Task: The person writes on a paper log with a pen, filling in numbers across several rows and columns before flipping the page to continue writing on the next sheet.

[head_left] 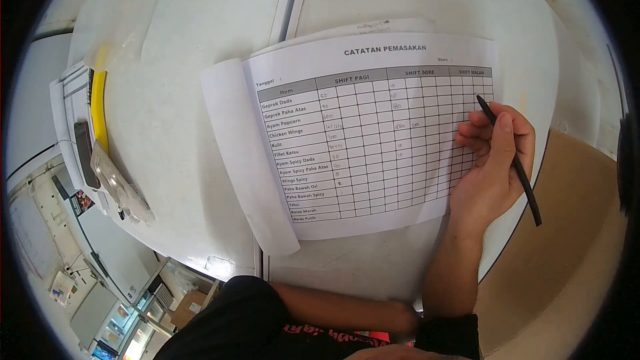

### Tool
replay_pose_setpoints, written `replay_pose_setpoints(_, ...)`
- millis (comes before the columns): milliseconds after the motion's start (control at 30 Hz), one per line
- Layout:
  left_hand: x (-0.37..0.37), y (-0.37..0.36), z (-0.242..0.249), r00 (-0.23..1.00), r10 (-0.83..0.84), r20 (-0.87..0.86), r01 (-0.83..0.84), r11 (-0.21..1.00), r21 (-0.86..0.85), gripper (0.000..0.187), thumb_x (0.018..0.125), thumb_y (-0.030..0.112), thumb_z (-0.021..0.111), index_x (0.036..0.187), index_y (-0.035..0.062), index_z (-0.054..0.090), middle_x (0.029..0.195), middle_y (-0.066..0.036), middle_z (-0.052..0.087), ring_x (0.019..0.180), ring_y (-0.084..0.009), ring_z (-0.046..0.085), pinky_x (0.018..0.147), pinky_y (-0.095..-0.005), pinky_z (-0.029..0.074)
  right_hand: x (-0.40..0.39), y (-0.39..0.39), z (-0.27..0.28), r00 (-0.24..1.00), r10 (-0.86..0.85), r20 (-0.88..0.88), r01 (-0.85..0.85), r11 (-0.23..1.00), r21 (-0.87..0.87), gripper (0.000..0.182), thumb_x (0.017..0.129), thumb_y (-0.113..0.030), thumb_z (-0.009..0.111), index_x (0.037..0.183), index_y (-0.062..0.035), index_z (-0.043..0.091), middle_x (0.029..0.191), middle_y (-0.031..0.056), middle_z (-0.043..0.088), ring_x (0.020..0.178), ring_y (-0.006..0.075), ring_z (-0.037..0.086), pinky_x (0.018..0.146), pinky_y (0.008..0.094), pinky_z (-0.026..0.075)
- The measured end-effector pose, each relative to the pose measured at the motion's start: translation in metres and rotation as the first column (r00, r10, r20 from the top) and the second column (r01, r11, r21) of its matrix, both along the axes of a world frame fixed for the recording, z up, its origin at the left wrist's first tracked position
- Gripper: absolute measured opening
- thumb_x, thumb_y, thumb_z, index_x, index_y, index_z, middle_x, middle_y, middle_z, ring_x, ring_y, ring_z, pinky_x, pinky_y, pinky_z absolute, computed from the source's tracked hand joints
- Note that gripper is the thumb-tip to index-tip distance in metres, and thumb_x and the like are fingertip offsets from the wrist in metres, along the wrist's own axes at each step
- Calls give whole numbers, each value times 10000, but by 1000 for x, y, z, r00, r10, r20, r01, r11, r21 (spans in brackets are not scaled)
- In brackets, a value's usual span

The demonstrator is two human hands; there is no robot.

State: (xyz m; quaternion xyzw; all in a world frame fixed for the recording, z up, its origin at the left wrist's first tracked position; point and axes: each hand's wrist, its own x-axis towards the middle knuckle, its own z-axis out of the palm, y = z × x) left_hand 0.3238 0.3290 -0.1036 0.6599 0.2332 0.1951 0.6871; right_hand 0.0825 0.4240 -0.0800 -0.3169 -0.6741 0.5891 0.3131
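A printed form (373, 227) titled "CATATAN PEMASAKAN" lies on a white surface, its table partly filled with handwritten numbers. Its left side carries a curled-over white flap of paper (250, 160), and more sheets show behind the top edge. My right hand (493, 150) is closed around a slim black pen (527, 190) at the form's right side. The pen's upper-left end is over the "SHIFT MALAM" columns. My left forearm (340, 307) crosses in front of my body toward the right arm; the fingers of that hand are hidden.
At the left edge of the white surface (180, 93) are a yellow strip-like object (99, 103), a dark phone-like object (85, 153) and a clear plastic bag (121, 183). A seam runs down the surface. Brown cardboard (573, 227) stands at the right.
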Motion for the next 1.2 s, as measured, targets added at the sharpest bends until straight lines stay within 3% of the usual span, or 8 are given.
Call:
replay_pose_setpoints(367,16,7,0,997,-70,-35,67,993,-101,530,901,272,703,1383,52,668,1323,-218,705,1202,-375,677,991,-477,553,0,0,0,1000,3,7,-3,1000,-3,231,1086,-194,613,1109,31,659,893,124,719,691,158,687,618,285,591)
replay_pose_setpoints(433,70,-13,-29,956,292,12,-293,956,36,404,866,256,719,1226,71,716,1166,-179,728,1060,-343,708,892,-465,577,0,1,-1,1000,3,-2,-3,1000,-10,232,1084,-193,614,1107,33,658,896,126,720,694,160,691,615,283,594)
replay_pose_setpoints(533,158,-26,-67,665,730,162,-747,639,185,226,814,233,743,991,100,786,929,-119,763,847,-296,753,744,-448,613,0,1,-1,1000,9,-4,-9,1000,5,232,1083,-193,616,1107,35,656,897,129,720,697,162,694,613,283,595)
replay_pose_setpoints(633,-6,-21,10,929,367,-43,-366,930,13,214,842,243,726,987,97,784,940,-120,766,843,-297,757,741,-444,610,0,0,-1,1000,-6,1,6,1000,-2,232,1081,-193,620,1104,34,655,899,132,721,699,163,696,609,282,593)
replay_pose_setpoints(1067,71,-17,-26,919,395,17,-392,905,167,231,803,307,770,936,118,778,921,-113,751,886,-307,750,757,-468,611,-1,-1,2,999,-17,32,17,1000,3,243,1080,-220,626,1101,19,659,883,126,721,692,172,687,633,299,586)
replay_pose_setpoints(1133,154,-18,-68,727,650,220,-686,677,268,223,789,303,778,924,125,780,943,-109,752,917,-303,749,772,-467,616,0,-1,1,999,-12,30,12,1000,8,237,1080,-213,624,1100,20,660,886,129,722,692,172,687,630,300,586)
replay_pose_setpoints(1167,100,-7,-50,728,648,222,-685,678,268,223,789,303,778,924,125,780,943,-109,752,917,-303,749,772,-467,616,-1,-1,1,999,-14,31,14,1000,10,237,1080,-213,624,1100,20,660,886,129,722,692,172,687,630,300,586)
replay_pose_setpoints(1200,45,-13,-24,896,432,101,-443,883,154,365,829,302,740,1135,104,741,1112,-149,743,1046,-321,725,889,-466,579,-1,-2,1,999,-23,33,23,1000,10,233,1081,-206,620,1098,22,660,889,131,722,690,172,687,627,298,586)
